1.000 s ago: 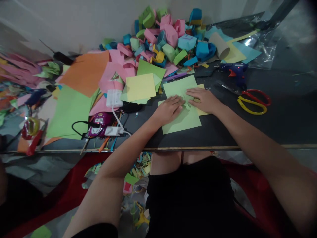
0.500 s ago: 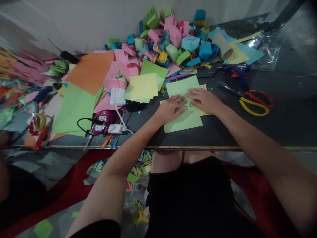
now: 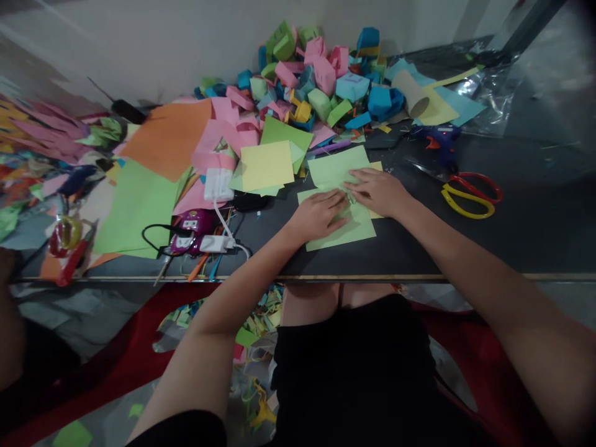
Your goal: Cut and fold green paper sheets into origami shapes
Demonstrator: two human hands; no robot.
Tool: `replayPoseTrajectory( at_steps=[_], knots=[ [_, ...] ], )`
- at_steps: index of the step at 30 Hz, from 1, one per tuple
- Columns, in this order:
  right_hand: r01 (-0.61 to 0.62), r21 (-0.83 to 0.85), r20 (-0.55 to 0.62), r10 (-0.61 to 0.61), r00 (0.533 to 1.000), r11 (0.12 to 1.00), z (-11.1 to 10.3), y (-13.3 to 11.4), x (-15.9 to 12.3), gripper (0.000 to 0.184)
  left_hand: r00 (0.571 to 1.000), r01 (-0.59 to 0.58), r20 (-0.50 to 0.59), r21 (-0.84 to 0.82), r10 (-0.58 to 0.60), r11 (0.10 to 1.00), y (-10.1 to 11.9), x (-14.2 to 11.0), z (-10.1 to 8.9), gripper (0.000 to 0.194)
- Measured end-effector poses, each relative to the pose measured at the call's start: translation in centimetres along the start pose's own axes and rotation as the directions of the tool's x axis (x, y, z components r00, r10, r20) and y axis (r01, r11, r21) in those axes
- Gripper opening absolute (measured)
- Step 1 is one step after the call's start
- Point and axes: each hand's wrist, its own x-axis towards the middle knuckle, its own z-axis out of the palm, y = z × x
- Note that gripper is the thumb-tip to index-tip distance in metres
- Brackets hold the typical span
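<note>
Light green paper [image 3: 335, 166] lies on the dark table in front of me, with a raised, cut or folded bit in its middle. My left hand [image 3: 320, 215] rests on its lower left part, fingers stretched toward the middle. From the other side, my right hand [image 3: 376, 190] lies flat on the paper, its fingertips close to the left ones. Both hands are open and press on the sheet. Part of a yellow paper [image 3: 376, 210] shows from under the right hand. What sits beneath the fingertips is mostly hidden.
Scissors [image 3: 470, 194] and a blue glue gun [image 3: 442, 141] lie to the right. Left are a yellow sheet [image 3: 266, 166], a purple power adapter [image 3: 193, 226] and green paper [image 3: 135, 208]. Folded paper pieces [image 3: 321, 74] are heaped behind. A co-worker's arm [image 3: 9, 323] shows at far left.
The left hand has shifted slightly down on the light green paper, and the right hand's fingers have slid a little to the left. The view has turned slightly.
</note>
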Motion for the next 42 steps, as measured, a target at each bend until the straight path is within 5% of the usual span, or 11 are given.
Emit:
replayPoseTrajectory(
  at_steps=[5,14,25,30,36,42],
  knots=[
    [0.014,-0.024,-0.009,-0.014,1.000,1.000,0.2,0.1,0.0,0.045,0.999,-0.035,0.012,0.045,0.035,0.998,0.0,0.0,0.0,0.055],
    [-0.010,-0.046,0.008,0.010,1.000,0.999,-0.1,-0.3,0.0,0.045,0.989,0.143,0.039,0.073,-0.146,0.987,1.3,-0.6,0.2,0.072],
    [-0.039,0.050,0.003,0.039,0.999,0.998,0.2,0.1,-0.1,0.043,0.976,0.188,0.103,0.026,-0.190,0.982,1.2,-1.7,0.2,0.083],
    [-0.029,0.157,-0.038,0.035,0.999,0.987,0.4,1.3,0.1,0.052,0.952,0.231,0.180,0.103,-0.247,0.967,2.1,-1.0,-1.4,0.086],
    [-0.044,0.187,-0.055,0.055,0.997,0.981,0.6,1.3,0.0,0.055,0.910,0.278,0.257,0.204,-0.325,0.939,3.4,1.1,-4.4,0.064],
    [-0.054,0.192,-0.051,0.065,0.997,0.980,0.4,1.0,-0.1,0.050,0.987,0.153,0.036,0.082,-0.156,0.985,-0.6,1.7,-3.0,0.047]
  ],
)
